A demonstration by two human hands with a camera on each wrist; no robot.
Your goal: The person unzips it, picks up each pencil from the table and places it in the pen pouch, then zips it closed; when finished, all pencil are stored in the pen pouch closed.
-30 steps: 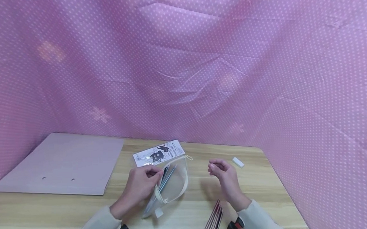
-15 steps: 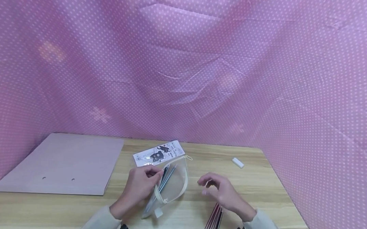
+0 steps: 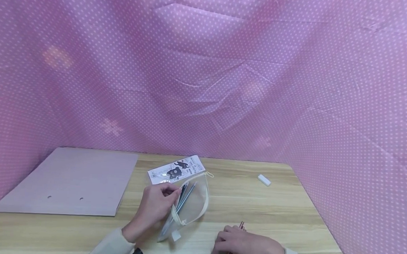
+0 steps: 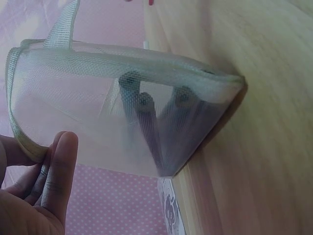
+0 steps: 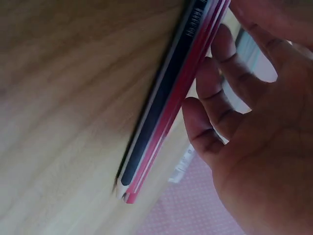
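Several red and dark pencils [image 5: 168, 105] lie side by side on the table [image 3: 295, 218], under the right hand [image 3: 244, 248], at the near side of the table. Its fingers are half bent, and in the right wrist view their tips are seen at the edge of the bundle; whether a grip has been taken cannot be told. For a clean pick-up, the tips are best slid beneath one side and the thumb set against the other, so that the whole bundle is gathered at once. If only the top pencils are pinched, the lower ones may roll away or fan out. A hold near the middle should be better balanced than one at an end.

To the left, a mesh pouch [image 3: 197, 204] is held by its rim, which is pinched between the thumb and fingers of the left hand [image 3: 155, 203]. Its mouth gapes, and a few pens or pencils [image 3: 185, 198] are seen leaning inside. The rim is best held steady and lightly, lest the pouch be tipped.

Beyond the pouch a ruler packet [image 3: 176, 169] is laid, an eraser [image 3: 264, 180] farther right, and a large folder [image 3: 68, 181] on the left.
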